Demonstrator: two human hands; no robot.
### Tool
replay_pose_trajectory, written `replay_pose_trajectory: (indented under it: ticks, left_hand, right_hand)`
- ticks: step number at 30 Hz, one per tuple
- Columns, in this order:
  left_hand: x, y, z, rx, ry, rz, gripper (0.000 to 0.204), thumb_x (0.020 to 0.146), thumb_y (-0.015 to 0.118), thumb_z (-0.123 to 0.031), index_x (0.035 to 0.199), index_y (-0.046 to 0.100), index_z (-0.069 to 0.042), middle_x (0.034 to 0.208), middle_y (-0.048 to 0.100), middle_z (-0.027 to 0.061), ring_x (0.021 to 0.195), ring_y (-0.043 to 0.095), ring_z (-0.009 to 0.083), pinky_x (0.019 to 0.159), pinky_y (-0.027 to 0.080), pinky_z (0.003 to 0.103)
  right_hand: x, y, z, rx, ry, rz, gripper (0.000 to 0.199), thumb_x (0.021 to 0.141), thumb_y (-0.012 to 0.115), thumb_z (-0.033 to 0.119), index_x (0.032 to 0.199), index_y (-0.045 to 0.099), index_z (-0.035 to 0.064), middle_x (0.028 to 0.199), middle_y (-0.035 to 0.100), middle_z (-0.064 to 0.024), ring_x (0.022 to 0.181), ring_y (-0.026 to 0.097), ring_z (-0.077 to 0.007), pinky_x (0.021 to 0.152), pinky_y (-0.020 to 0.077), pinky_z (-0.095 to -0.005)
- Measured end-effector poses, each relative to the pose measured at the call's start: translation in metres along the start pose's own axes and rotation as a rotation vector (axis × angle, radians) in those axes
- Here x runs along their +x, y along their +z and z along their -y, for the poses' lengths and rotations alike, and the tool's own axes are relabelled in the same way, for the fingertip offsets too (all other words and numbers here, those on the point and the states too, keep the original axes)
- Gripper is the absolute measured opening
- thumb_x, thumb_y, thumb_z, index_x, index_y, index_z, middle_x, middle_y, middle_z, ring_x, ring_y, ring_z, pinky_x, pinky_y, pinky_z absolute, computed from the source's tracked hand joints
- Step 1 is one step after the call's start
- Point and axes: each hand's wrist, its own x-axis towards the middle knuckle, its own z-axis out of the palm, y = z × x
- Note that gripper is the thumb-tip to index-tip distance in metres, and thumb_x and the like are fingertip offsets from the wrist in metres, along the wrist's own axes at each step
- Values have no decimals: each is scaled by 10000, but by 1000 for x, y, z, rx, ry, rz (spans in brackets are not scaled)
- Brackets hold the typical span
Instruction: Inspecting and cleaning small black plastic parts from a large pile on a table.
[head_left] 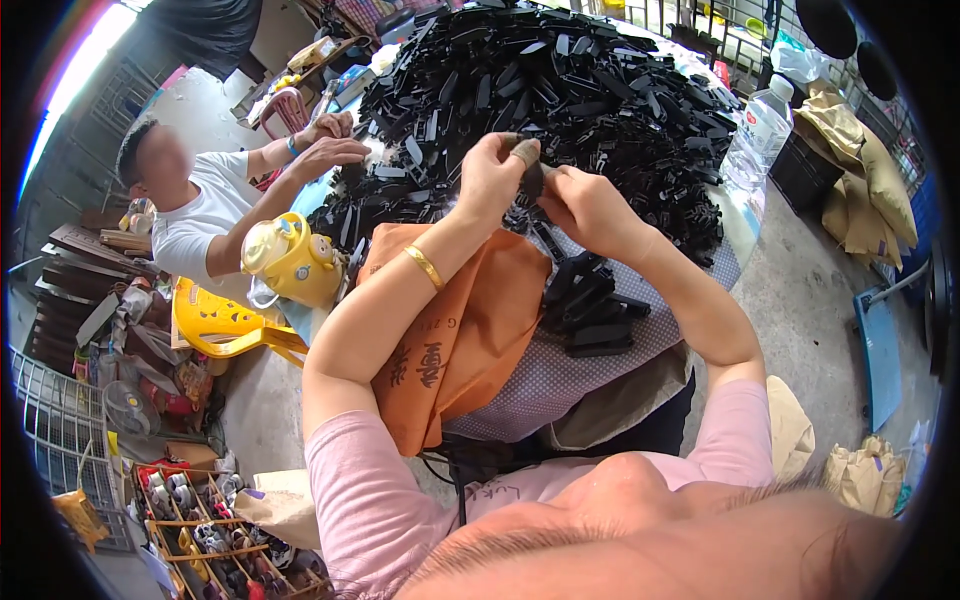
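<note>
In front of my chest, my left hand [494,180] pinches a small dark plastic piece [533,181] between thumb and fingers. Its fingertips look wrapped or covered. My right hand [592,208] is closed at the same piece's right side, and its fingertips partly hide it. Just beyond both hands rises a large heap of black plastic parts [500,85], long narrow ones mixed with smaller ones. Below my right hand lies a separate small pile of long black parts [592,310]. An orange bag [475,325] lies under my left forearm.
The heap covers much of a table with a dotted cloth [535,385]. A yellow jug [295,262] stands at left, a clear bottle [760,130] at right. Another person [205,205] sits at the left with hands at the heap, near a yellow chair [225,320]. Brown sacks [865,170] stand at right.
</note>
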Motion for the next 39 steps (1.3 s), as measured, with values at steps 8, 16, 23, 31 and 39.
replay_pose_trajectory:
  ticks: [8, 16, 23, 31, 39]
  left_hand:
    - [-5, -15, -14, -307, -291, -89, 221, 896, 513, -209, 1005, 438, -32, 865, 513, 56, 636, 529, 125, 591, 515, 287]
    - [-43, -29, -51, 66, -216, 248, 189, 779, 580, -154, 872, 527, 2, 655, 518, 41, 500, 477, 100, 463, 394, 241]
    - [-87, -24, -44, 644, 89, 538, 326, 749, 610, -272, 885, 596, 25, 804, 618, 200, 816, 603, 324, 732, 462, 381]
    - [-116, 25, -55, 1229, 136, 834, 779, 600, 720, -575, 990, 532, 72, 954, 586, 203, 897, 602, 305, 763, 499, 350]
    - [-153, 26, -37, 1140, 400, 606, 596, 580, 780, -391, 948, 529, 6, 878, 570, 143, 860, 561, 278, 713, 499, 334]
  right_hand:
    - [6, -12, 13, 219, 339, 539, 265, 816, 605, 213, 967, 619, -4, 699, 605, -139, 701, 613, -296, 649, 497, -349]
    - [-4, 5, 9, -56, 297, 469, 330, 693, 676, 228, 960, 620, 41, 775, 642, -154, 752, 627, -311, 660, 496, -386]
    - [-31, -38, -6, 1341, 867, 186, 323, 877, 428, 104, 1164, 530, -2, 946, 602, -109, 841, 581, -147, 732, 493, -273]
    - [-72, -27, 28, 329, 309, 248, 369, 879, 457, 166, 1193, 505, -22, 1117, 567, -158, 1059, 520, -270, 947, 374, -311]
    - [-115, -47, 65, -116, 36, 197, 905, 679, 629, 581, 1313, 362, -7, 1052, 532, -199, 996, 496, -358, 924, 340, -452]
